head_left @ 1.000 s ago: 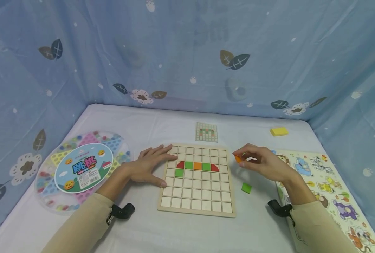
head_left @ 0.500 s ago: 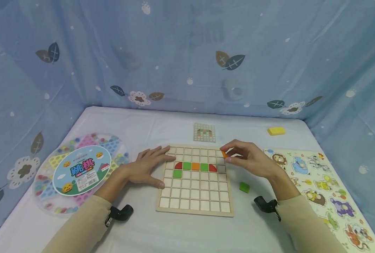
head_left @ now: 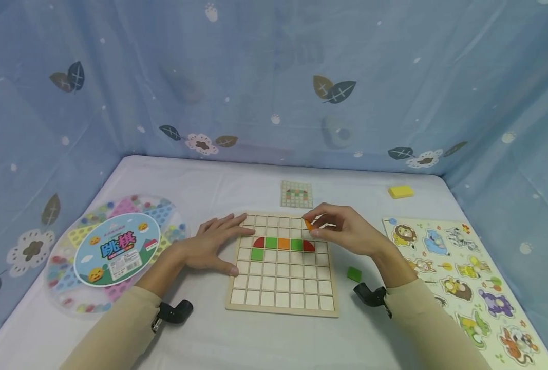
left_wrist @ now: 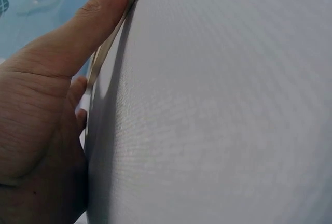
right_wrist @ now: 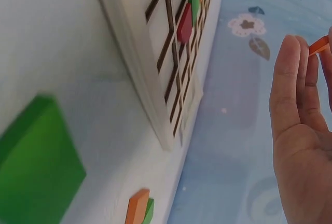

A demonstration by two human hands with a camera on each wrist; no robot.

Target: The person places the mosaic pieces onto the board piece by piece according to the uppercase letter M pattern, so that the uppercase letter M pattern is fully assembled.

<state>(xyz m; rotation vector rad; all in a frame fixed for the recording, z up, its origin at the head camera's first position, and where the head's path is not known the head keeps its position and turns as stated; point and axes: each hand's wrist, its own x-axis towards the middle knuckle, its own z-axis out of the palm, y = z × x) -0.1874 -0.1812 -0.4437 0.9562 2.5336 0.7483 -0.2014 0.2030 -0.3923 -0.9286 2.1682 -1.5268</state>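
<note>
A square wooden grid board lies on the white cloth. One row holds a red rounded tile, a green, an orange, a green and another red rounded tile; one green tile sits below the left end. My left hand rests at the board's left edge, fingers spread, thumb against the rim. Over the board's upper right, thumb and fingers of my right hand pinch an orange tile, tilted above the cells. In the right wrist view the tile shows between the fingers.
A loose green tile lies right of the board; the right wrist view shows another orange tile beside a green one. A small pattern card, yellow block, animal puzzle board and round game box surround the board.
My right hand has carried the orange tile leftward from beside the board to over its upper right cells. The left hand stays at the board's left edge. The view has shifted slightly.
</note>
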